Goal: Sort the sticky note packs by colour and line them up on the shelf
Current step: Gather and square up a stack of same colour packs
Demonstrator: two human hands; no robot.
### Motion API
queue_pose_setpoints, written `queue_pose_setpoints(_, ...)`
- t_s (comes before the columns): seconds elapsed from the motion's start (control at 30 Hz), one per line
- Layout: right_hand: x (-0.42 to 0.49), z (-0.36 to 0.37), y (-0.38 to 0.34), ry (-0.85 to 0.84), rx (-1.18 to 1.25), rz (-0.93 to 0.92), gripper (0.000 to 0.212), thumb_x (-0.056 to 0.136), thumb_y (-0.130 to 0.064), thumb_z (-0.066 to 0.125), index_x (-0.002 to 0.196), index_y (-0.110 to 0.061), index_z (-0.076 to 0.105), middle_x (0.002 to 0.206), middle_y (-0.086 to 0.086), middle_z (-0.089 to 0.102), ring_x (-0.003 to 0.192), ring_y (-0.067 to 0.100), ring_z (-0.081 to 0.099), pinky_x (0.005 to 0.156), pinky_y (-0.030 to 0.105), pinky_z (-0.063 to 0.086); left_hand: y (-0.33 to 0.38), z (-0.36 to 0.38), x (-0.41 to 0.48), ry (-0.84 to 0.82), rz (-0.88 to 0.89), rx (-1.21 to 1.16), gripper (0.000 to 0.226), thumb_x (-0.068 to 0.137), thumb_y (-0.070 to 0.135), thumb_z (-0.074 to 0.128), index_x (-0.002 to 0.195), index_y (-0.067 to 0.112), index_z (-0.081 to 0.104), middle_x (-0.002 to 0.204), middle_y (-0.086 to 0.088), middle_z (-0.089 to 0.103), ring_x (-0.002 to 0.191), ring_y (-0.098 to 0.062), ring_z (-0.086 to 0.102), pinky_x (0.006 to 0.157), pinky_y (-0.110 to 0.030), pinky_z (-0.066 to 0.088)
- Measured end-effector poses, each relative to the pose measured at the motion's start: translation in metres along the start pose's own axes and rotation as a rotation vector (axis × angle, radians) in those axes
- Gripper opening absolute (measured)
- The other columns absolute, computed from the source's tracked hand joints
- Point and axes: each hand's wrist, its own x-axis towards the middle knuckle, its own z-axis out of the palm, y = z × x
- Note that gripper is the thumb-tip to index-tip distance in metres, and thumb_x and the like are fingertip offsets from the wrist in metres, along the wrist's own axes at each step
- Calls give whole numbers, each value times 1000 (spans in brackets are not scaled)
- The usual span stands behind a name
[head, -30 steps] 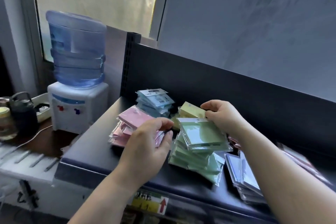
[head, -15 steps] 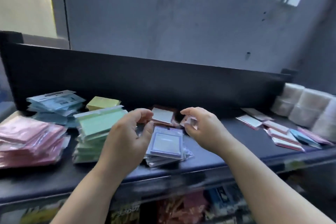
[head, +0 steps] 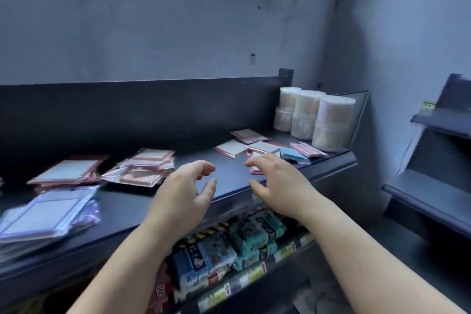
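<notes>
Both hands hover over the black shelf [head: 229, 178], holding nothing. My left hand [head: 183, 194] has loosely curled fingers above the shelf's bare middle. My right hand [head: 276, 183] reaches with spread fingers toward loose packs at the right: several pink-edged packs [head: 230, 148] and one blue pack [head: 294, 155]. One pink pack [head: 256, 170] lies partly under my right fingers. Further left are a heap of pink packs [head: 145, 167], another pink pile [head: 66, 171] and a purple stack [head: 48, 211] at the front left.
Three clear tubs of white sticks [head: 312, 117] stand at the shelf's right end by a clear divider. Wrapped goods [head: 229, 242] fill the lower shelf below my forearms. Another dark shelf unit [head: 433, 160] stands at the right. A grey wall is behind.
The view has swung right: the green, blue and yellow stacks have left the frame. Both hands left the green and purple stacks and moved right, empty, toward the loose packs.
</notes>
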Motion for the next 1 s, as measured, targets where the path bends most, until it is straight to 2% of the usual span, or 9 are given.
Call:
queue_pose_setpoints(0.1, -7, -10, 30, 13, 0, 25, 37, 92, -27, 52, 129, -25, 51, 130, -7, 50, 118, 13, 48, 97, 31, 42, 20, 25, 15, -52, -6, 28, 24, 91, 30, 57, 115, 28, 59, 108, 15, 61, 100, -3, 53, 82, -20, 38)
queue_pose_setpoints(0.37, 4, -16, 91, 18, 21, 131, 39, 93, -30, 51, 132, -27, 49, 135, -9, 49, 122, 12, 46, 102, 32, 41, 42, 71, 81, -249, -17, 128, 29, 93, 34, 53, 120, 27, 57, 114, 11, 60, 105, -9, 55, 89, -26, 44)
queue_pose_setpoints(0.53, 30, -9, 123, -7, 2, 214, 42, 92, -28, 51, 134, -25, 47, 138, -6, 48, 126, 14, 44, 104, 32, 39, 29, 100, 137, -412, -32, 249, 33, 93, 39, 52, 122, 24, 56, 121, 2, 59, 106, -19, 56, 89, -29, 45)
queue_pose_setpoints(0.7, 70, -5, 159, -15, -61, 292, 45, 90, -29, 51, 135, -26, 47, 143, -7, 44, 132, 13, 38, 109, 32, 34, 7, 130, 193, -540, -71, 362, 47, 92, 47, 50, 130, 20, 50, 131, -4, 55, 115, -24, 54, 91, -31, 43)
queue_pose_setpoints(0.83, 97, -1, 181, -40, -117, 396, 44, 90, -34, 50, 134, -27, 45, 135, -1, 47, 122, 21, 45, 101, 38, 40, -1, 152, 222, -590, -68, 404, 46, 91, 54, 46, 116, 15, 52, 111, -8, 65, 92, -29, 65, 81, -32, 51)
queue_pose_setpoints(0.87, 101, 1, 186, -42, -132, 419, 45, 91, -35, 50, 135, -26, 45, 135, 1, 47, 122, 22, 45, 100, 38, 40, -1, 158, 227, -594, -70, 411, 49, 91, 55, 45, 115, 14, 52, 109, -9, 66, 92, -30, 66, 81, -33, 51)
queue_pose_setpoints(1.0, 112, 6, 203, -80, -157, 490, 49, 91, -40, 47, 138, -24, 41, 136, 4, 46, 122, 27, 44, 99, 38, 41, 2, 174, 235, -626, -107, 436, 61, 89, 62, 43, 123, 12, 52, 122, -8, 61, 107, -27, 57, 87, -33, 47)
